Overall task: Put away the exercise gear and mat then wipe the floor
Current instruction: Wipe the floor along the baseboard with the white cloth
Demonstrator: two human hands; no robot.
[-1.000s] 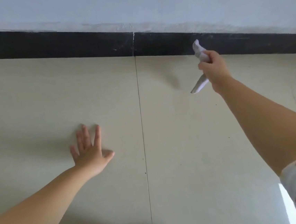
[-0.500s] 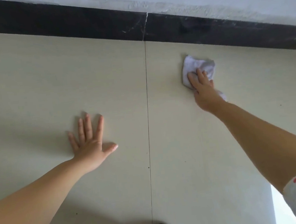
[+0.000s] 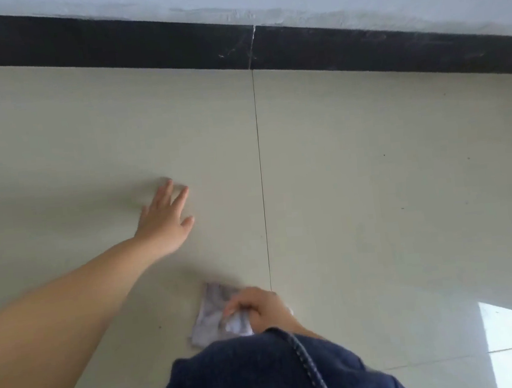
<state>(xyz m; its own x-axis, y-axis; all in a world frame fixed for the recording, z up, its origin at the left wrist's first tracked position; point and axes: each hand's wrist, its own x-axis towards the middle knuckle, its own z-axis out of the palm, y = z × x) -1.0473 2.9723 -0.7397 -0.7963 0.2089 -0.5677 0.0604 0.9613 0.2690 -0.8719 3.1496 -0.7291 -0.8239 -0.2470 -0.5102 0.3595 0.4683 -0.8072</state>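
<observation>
Cloth (image 3: 212, 318) dragged near knee (image 3: 266, 377); right hand (image 3: 259, 309) partly hidden, seemingly gripping.

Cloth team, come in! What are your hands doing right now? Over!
Left hand flat on floor, bracing. Right hand grips cloth against floor near denim knee. Nothing in the way.

I see left hand (image 3: 165, 223) flat, fingers spread, arm extended | right hand (image 3: 261, 307) curled, gripping, drawn in near my knee

Single head-worn view, looking steeply down and forward, close over floor (image 3: 372, 182), toward skirting (image 3: 108, 42)
</observation>
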